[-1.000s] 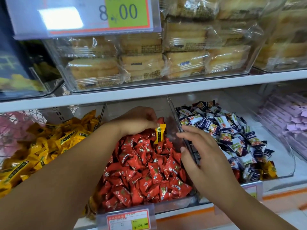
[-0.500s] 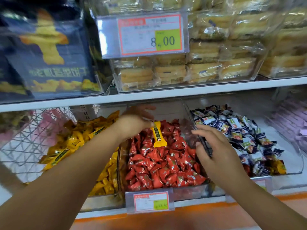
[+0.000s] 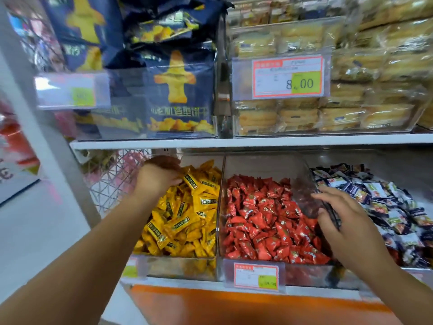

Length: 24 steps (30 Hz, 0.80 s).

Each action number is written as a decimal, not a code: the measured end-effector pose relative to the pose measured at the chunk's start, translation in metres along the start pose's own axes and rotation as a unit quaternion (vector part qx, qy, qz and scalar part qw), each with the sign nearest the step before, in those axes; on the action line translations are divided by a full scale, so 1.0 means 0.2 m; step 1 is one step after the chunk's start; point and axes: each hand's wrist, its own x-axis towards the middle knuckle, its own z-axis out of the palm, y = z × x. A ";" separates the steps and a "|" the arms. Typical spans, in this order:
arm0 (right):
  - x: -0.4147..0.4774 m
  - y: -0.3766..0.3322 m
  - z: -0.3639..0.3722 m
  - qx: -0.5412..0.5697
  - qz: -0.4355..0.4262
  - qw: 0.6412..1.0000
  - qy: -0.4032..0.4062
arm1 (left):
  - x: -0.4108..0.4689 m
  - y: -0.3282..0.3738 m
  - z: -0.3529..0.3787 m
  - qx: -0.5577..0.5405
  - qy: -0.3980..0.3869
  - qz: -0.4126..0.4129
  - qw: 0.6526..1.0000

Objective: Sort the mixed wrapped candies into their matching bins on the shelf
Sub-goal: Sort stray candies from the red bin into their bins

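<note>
Head view: the left hand (image 3: pixel 157 179) curls its fingers down into the far top of the yellow candy pile (image 3: pixel 182 226). One yellow candy (image 3: pixel 190 181) juts out at the fingertips; whether it is pinched cannot be told. The right hand (image 3: pixel 339 224) has its fingers (image 3: pixel 328 198) straight and loosely spread over the right edge of the red candies (image 3: pixel 262 219), beside the clear divider (image 3: pixel 309 172) and the blue candies (image 3: pixel 386 207).

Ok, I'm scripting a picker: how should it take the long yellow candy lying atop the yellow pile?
Take the yellow candy across its narrow middle, grip coming from above: it lies flat and diagonal, its ends crowded by neighbours.
</note>
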 end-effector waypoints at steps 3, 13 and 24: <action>0.01 -0.02 -0.02 -0.001 -0.001 1.000 -0.012 | -0.08 0.01 0.02 0.012 0.062 0.062 0.996; 0.12 -0.33 0.18 -0.072 -0.099 0.905 -0.408 | -0.48 -0.05 0.24 0.114 -0.137 0.269 0.946; 0.51 -0.18 0.41 -0.258 -0.003 0.886 -0.386 | -0.44 -0.11 0.25 0.095 -0.144 0.272 0.947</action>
